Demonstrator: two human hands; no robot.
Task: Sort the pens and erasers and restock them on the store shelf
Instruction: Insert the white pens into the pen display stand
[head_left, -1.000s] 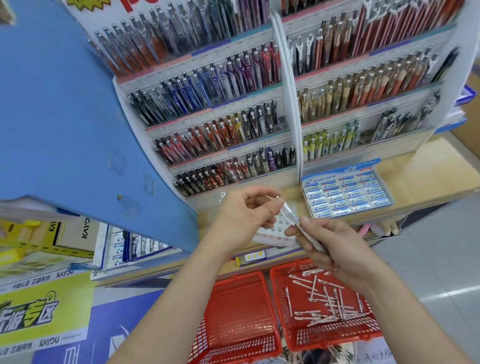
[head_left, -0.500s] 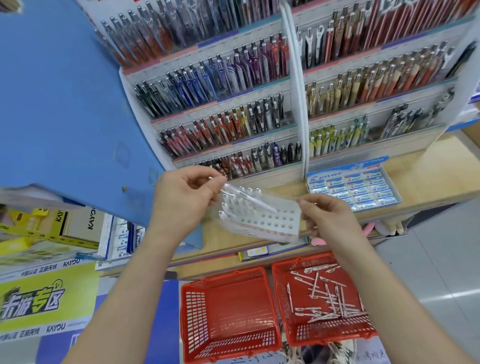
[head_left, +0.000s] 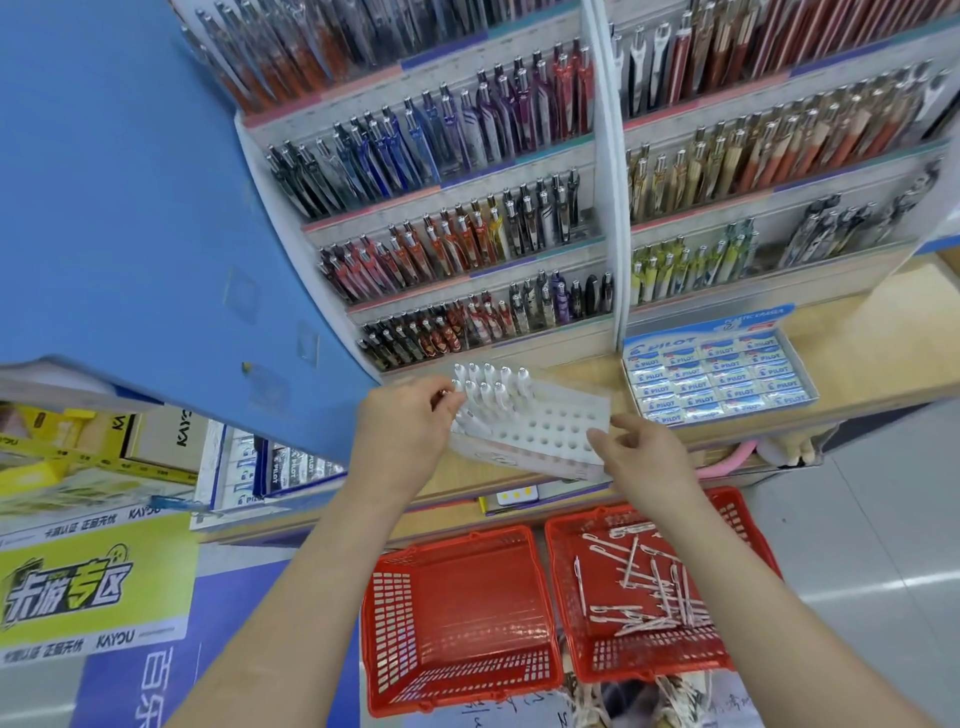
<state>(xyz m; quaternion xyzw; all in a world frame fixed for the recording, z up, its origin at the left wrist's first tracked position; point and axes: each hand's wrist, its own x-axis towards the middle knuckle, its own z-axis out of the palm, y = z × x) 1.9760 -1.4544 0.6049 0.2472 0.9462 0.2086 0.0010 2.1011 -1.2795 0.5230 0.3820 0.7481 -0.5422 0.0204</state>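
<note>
A white pen tray (head_left: 540, 434) full of holes sits tilted at the front of the wooden shelf ledge (head_left: 857, 353). Several white pens (head_left: 488, 387) stand in its far left rows. My left hand (head_left: 402, 434) pinches a white pen (head_left: 470, 415) at the tray's left end, its tip at the holes. The fingers of my right hand (head_left: 641, 454) hold the tray's right edge. Below, the right red basket (head_left: 737, 660) holds several loose white pens (head_left: 641, 587). A blue box of Pilot erasers (head_left: 717, 376) lies on the ledge to the right.
Tiered racks of coloured pens (head_left: 467, 228) rise behind the ledge, split by a white divider (head_left: 605, 171). A big blue panel (head_left: 119, 208) juts in from the left. An empty red basket (head_left: 457, 670) stands on the floor beside the filled one.
My left hand has brought the white pen from lying across the tray down to its left end. My right hand has stayed at the tray's right edge.
</note>
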